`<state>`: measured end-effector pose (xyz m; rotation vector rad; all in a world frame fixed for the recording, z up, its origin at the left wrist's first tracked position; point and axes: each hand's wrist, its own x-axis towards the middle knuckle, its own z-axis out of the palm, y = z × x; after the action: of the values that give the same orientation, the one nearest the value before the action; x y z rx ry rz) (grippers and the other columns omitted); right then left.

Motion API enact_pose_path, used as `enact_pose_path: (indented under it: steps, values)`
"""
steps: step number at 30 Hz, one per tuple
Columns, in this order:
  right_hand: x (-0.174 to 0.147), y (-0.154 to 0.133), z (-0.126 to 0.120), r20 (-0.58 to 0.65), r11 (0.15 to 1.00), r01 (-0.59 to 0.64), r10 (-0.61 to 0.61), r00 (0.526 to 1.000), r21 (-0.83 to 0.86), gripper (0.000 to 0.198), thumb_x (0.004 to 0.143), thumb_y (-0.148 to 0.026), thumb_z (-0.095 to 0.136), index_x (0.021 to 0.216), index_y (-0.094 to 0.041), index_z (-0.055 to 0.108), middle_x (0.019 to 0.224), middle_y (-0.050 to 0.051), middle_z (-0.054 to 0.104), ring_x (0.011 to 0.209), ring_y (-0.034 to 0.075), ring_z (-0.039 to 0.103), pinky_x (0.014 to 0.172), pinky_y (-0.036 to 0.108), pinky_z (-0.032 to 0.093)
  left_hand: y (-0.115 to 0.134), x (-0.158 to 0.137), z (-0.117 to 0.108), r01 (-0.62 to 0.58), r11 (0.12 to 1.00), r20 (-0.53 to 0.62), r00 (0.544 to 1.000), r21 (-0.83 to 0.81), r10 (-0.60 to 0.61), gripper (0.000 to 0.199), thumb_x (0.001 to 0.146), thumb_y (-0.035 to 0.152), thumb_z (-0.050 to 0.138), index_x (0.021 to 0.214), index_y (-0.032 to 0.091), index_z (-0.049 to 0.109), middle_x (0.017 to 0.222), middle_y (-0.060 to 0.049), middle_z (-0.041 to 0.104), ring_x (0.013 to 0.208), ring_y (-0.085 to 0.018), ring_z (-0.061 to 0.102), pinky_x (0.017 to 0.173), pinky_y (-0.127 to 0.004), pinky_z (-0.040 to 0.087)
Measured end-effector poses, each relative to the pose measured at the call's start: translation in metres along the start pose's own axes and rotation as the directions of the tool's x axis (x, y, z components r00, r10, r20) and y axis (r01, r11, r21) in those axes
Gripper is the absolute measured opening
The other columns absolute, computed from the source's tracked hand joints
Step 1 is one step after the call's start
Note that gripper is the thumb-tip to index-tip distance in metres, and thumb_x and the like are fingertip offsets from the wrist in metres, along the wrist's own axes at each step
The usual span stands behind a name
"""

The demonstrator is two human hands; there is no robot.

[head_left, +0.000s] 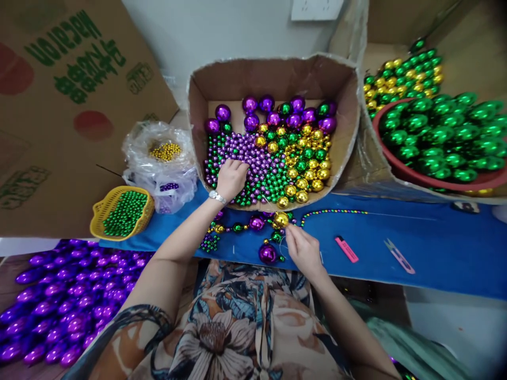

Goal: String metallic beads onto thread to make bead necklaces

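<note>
My left hand (233,179), a watch (217,197) on its wrist, reaches into an open cardboard box (273,79). Its fingers are curled together over small purple beads (249,150); whatever is between the fingertips is hidden. My right hand (304,248) pinches a bead string at the box's front edge, right beside a shiny gold ball (281,219). Thin clear thread loops below those fingers. Along the string on the blue cloth (431,253) lie a purple ball (256,223), green and gold beads, and a larger purple ball (268,253) nearest my body.
A strand of small beads (332,211) trails right. Beyond it lie a pink cutter (346,249) and thread snips (399,256). A yellow basket (148,211) of green beads and a plastic bag (138,142) stand left; a red tub (380,113) of green balls stands right.
</note>
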<state>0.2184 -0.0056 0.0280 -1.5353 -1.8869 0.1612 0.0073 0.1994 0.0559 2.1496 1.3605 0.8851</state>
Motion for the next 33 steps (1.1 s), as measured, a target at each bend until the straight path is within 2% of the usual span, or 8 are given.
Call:
enact_pose_path:
  steps: [2,5,8,11,18,26,29,33]
  values:
    - [-0.001,0.0,-0.001,0.006,1.0,-0.02,0.02,1.0,0.002,0.027,0.098,-0.025,0.04,0.102,-0.018,0.066,0.084,0.006,0.072,0.074,0.015,0.067,0.07,0.024,0.051,0.012,-0.011,0.003,0.131,0.923,-0.011,0.989,-0.362,-0.145,0.015,0.084,0.029,0.063,0.094,0.02,0.068,0.098,-0.008,0.069,0.096,-0.023,0.06,0.095,-0.044,0.046]
    - [-0.002,0.001,-0.002,0.012,0.999,-0.039,0.039,0.999,0.01,0.027,0.098,-0.025,0.041,0.101,-0.018,0.066,0.088,0.007,0.072,0.076,0.015,0.068,0.072,0.025,0.052,0.033,-0.033,0.005,0.365,0.453,0.241,0.92,-0.814,-0.309,0.021,0.079,0.031,0.071,0.096,0.018,0.067,0.093,-0.005,0.07,0.082,-0.014,0.066,0.079,-0.031,0.054]
    - [-0.001,0.0,-0.002,0.025,0.999,-0.04,0.04,0.999,0.014,0.025,0.098,-0.024,0.041,0.1,-0.018,0.066,0.09,0.007,0.072,0.078,0.015,0.068,0.074,0.025,0.052,0.051,-0.048,0.005,0.475,0.124,0.424,0.855,-0.871,-0.3,0.023,0.076,0.027,0.076,0.095,0.016,0.069,0.095,-0.005,0.072,0.082,-0.012,0.069,0.076,-0.024,0.056]
    - [-0.001,-0.002,-0.003,0.027,1.0,-0.025,0.025,0.999,0.01,0.024,0.098,-0.023,0.042,0.101,-0.017,0.065,0.088,0.007,0.072,0.077,0.015,0.068,0.073,0.024,0.051,0.059,-0.055,0.006,0.495,0.04,0.463,0.836,-0.868,-0.295,0.022,0.076,0.025,0.076,0.095,0.015,0.069,0.093,-0.006,0.072,0.081,-0.012,0.07,0.075,-0.022,0.058]
    - [-0.003,-0.002,-0.006,0.036,1.0,-0.024,0.025,0.999,-0.011,0.026,0.098,-0.024,0.04,0.1,-0.018,0.066,0.084,0.006,0.072,0.073,0.014,0.066,0.07,0.024,0.048,0.065,-0.059,0.008,0.481,0.073,0.433,0.837,-0.873,-0.334,0.025,0.072,0.026,0.081,0.09,0.016,0.065,0.087,-0.002,0.071,0.082,-0.013,0.071,0.074,-0.022,0.059]
    - [-0.005,0.001,-0.001,-0.007,0.989,-0.021,0.02,1.0,-0.147,0.025,0.098,-0.022,0.041,0.099,-0.017,0.065,0.08,0.005,0.071,0.07,0.014,0.065,0.068,0.024,0.046,0.074,-0.07,0.021,0.284,0.387,0.177,0.941,-0.877,-0.29,0.033,0.069,0.028,0.083,0.094,0.019,0.063,0.089,-0.002,0.069,0.085,-0.015,0.07,0.078,-0.027,0.058]
    - [-0.003,0.001,-0.001,-0.018,0.996,-0.05,0.049,0.999,-0.071,0.025,0.099,-0.023,0.04,0.098,-0.017,0.064,0.079,0.005,0.07,0.07,0.014,0.065,0.067,0.023,0.047,0.078,-0.07,0.026,0.282,0.402,0.215,0.955,-0.871,-0.205,0.042,0.071,0.03,0.081,0.107,0.021,0.061,0.101,-0.005,0.068,0.093,-0.017,0.069,0.083,-0.03,0.057]
    - [-0.003,0.003,-0.007,-0.047,0.995,-0.102,0.103,0.994,0.016,0.024,0.099,-0.024,0.04,0.101,-0.018,0.063,0.082,0.005,0.07,0.07,0.014,0.064,0.068,0.023,0.049,0.072,-0.044,0.035,0.221,0.492,0.15,0.972,-0.842,-0.181,0.025,0.084,0.037,0.067,0.103,0.02,0.064,0.102,-0.007,0.068,0.094,-0.015,0.067,0.081,-0.029,0.055]
